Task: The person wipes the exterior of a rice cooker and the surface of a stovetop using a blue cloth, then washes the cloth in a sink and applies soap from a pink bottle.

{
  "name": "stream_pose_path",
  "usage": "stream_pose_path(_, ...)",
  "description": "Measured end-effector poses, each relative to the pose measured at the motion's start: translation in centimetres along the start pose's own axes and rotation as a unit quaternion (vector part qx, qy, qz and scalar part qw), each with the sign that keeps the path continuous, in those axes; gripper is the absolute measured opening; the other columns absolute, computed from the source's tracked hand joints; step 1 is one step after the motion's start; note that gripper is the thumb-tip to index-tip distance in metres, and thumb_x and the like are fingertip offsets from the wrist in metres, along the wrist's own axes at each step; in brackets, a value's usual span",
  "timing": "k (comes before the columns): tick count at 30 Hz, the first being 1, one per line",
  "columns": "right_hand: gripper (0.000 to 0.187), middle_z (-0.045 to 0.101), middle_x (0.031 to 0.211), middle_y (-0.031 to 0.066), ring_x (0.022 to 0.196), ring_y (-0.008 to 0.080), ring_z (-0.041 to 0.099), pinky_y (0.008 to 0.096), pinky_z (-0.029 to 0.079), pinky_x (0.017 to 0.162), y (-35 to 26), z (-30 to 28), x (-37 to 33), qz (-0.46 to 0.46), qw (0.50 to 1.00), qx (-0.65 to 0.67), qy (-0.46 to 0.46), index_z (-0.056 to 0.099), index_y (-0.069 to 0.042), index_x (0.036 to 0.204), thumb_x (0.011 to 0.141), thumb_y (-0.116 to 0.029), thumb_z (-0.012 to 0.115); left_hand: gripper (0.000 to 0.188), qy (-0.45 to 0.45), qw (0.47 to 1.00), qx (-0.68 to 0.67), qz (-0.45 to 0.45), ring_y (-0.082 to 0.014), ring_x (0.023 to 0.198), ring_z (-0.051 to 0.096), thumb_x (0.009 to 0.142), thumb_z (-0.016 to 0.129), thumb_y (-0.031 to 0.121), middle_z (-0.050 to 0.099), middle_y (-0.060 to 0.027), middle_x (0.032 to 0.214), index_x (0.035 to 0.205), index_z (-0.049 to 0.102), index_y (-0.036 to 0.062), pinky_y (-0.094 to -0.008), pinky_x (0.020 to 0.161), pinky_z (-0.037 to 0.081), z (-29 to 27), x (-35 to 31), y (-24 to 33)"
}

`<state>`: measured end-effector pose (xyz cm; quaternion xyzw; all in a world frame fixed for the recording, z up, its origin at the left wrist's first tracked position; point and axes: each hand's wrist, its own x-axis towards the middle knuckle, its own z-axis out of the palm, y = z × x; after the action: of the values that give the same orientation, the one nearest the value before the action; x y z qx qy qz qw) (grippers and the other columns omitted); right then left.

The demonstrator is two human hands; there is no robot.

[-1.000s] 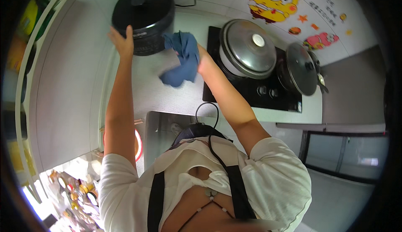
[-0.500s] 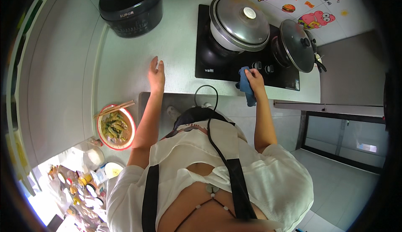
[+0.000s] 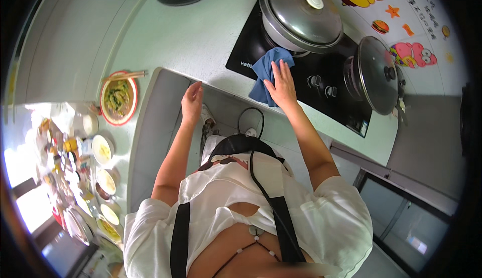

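The right hand [image 3: 282, 83] lies flat, pressing a blue cloth [image 3: 265, 72] on the stove's [image 3: 321, 95] front-left corner, the left hand [image 3: 192, 102] hangs loose off the surface [image 3: 201, 42] edge; most stove top looks unwiped

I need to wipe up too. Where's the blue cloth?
Head view, upper middle: blue cloth under the right hand, on the black stove's front-left corner, beside the big lidded pot.

We get one view only: head-mounted fisheye, looking steeply down over our own chest. Table [image 3: 201, 42] fills 12 o'clock, hob [image 3: 321, 85] at 1 o'clock, both close, within arm's reach. Floor and kitchen clutter at 8 o'clock. Straight edges bow near the rim. No second view to overlap.
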<state>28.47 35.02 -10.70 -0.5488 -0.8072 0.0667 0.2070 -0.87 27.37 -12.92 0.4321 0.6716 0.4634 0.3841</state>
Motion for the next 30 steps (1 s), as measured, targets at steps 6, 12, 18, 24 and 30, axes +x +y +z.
stream_pose_path(6,0.062,0.03,0.134,0.0277,0.124,0.0421,0.029,0.0499,0.026,0.099,0.2,3.4,1.0,0.051,0.994,0.031,0.092,0.034,-0.005,0.131,0.081,-0.033,0.056,0.026,0.087,0.995,0.038,-0.021,-0.0173,0.09,0.06,0.086,0.053,0.015,0.062,-0.0111,0.099,0.108,0.058,0.0031,-0.0276,0.078,0.047,1.2,-2.9,1.4)
stream_pose_path(12,0.059,0.039,0.13,0.0217,0.123,0.0373,0.033,0.0504,0.029,0.097,-0.6,4.3,1.1,0.0,0.998,0.016,0.056,0.036,-0.002,0.128,0.078,-0.023,0.059,0.024,0.1,0.993,0.035,-0.043,-0.0153,0.087,0.06,0.085,0.054,0.015,0.063,-0.0114,0.094,0.105,0.059,0.0033,-0.0275,0.075,0.047,1.9,-2.8,0.4)
stream_pose_path(18,0.059,0.036,0.133,0.0188,0.125,0.0334,0.03,0.0456,0.027,0.101,-4.9,4.9,4.1,-0.102,0.993,0.042,-0.05,0.039,-0.009,0.128,0.075,-0.022,0.062,0.022,0.063,0.997,0.029,-0.025,-0.0195,0.084,0.062,0.085,0.054,0.015,0.064,-0.0115,0.092,0.103,0.06,0.0047,-0.0292,0.073,0.048,2.6,0.5,0.0)
stream_pose_path(24,0.049,0.045,0.126,0.0164,0.121,0.0333,0.036,0.0453,0.03,0.099,-6.1,8.1,11.8,-0.071,0.997,0.036,0.015,0.048,-0.009,0.119,0.074,-0.021,0.062,0.023,0.003,0.999,0.001,-0.035,-0.015,0.087,0.061,0.086,0.05,0.01,0.063,-0.009,0.095,0.106,0.058,0.0016,-0.0264,0.076,0.047,0.5,4.5,1.5)
stream_pose_path(30,0.043,0.055,0.115,0.0081,0.105,0.0261,0.053,0.0338,0.046,0.085,-6.8,5.9,10.8,-0.144,0.984,0.098,-0.027,0.055,-0.011,0.113,0.072,0.002,0.054,0.022,-0.055,0.998,0.023,0.021,-0.0163,0.083,0.062,0.086,0.049,0.01,0.064,-0.0099,0.09,0.104,0.059,0.0033,-0.0271,0.074,0.047,-0.9,10.2,2.7)
